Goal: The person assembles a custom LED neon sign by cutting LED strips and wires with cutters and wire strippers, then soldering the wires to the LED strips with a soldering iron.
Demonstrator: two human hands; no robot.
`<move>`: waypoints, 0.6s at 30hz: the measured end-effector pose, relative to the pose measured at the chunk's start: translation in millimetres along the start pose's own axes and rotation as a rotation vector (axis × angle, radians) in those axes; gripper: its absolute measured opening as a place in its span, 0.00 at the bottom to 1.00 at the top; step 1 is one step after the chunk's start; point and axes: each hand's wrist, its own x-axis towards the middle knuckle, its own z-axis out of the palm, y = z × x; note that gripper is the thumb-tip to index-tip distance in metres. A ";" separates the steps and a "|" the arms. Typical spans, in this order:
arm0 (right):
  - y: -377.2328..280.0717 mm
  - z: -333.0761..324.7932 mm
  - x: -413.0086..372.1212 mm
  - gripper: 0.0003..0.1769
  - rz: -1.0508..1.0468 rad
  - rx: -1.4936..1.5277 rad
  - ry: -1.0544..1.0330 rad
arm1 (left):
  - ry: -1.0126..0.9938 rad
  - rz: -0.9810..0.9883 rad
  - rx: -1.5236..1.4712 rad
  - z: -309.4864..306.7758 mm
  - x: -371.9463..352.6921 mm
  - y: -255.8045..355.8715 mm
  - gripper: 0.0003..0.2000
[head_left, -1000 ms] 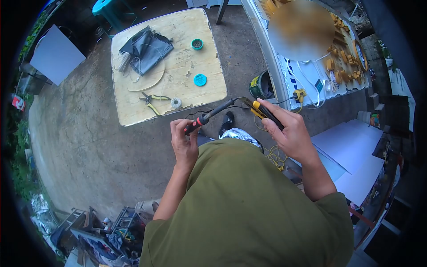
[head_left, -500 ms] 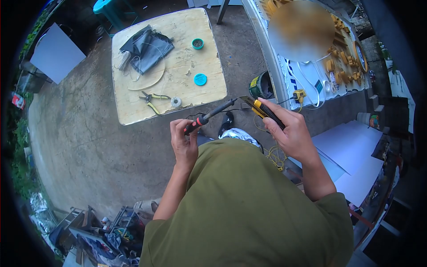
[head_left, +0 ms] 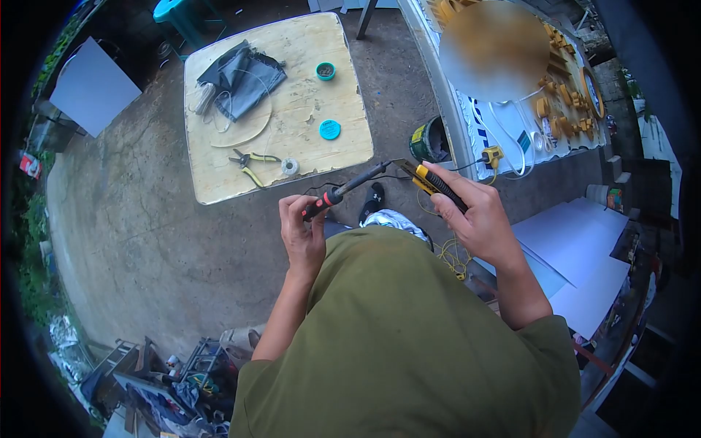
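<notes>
My left hand (head_left: pixel 299 232) is closed round the red and black handle of a soldering iron (head_left: pixel 349 188), whose tip points up and to the right. In my right hand (head_left: pixel 478 217) lies a yellow and black utility knife (head_left: pixel 431 180), gripped by its body. The knife's blade end is right at the iron's tip, in front of my body. Beyond them, on the wooden tabletop (head_left: pixel 307 36), are yellow-handled pliers (head_left: pixel 252 166), a spool of solder wire (head_left: pixel 290 167), a round turquoise lid (head_left: pixel 330 130) and a small green tin (head_left: pixel 326 71) with dark contents.
A grey cloth (head_left: pixel 244 87) with pale cord lies on the tabletop. To the right stand a dark bucket (head_left: pixel 429 141) and a second table with yellow pieces (head_left: pixel 562 95), white cable and a yellow plug (head_left: pixel 493 155). White sheets (head_left: pixel 569 241) lie lower right; a yellow cord (head_left: pixel 454 259) is near my right forearm.
The knife's blade end has shifted very slightly left, closer against the iron's tip. Both hands keep their hold, and the things on the table stay put.
</notes>
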 end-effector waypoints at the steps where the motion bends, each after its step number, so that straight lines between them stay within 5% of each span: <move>1: 1.5 0.9 0.2 0.23 -0.008 0.009 0.008 | 0.001 0.001 0.002 -0.1 -0.4 -0.2 0.17; 18: -2.7 0.5 -1.2 0.23 0.000 0.011 -0.006 | 0.006 -0.027 -0.047 -0.1 -1.2 -0.1 0.15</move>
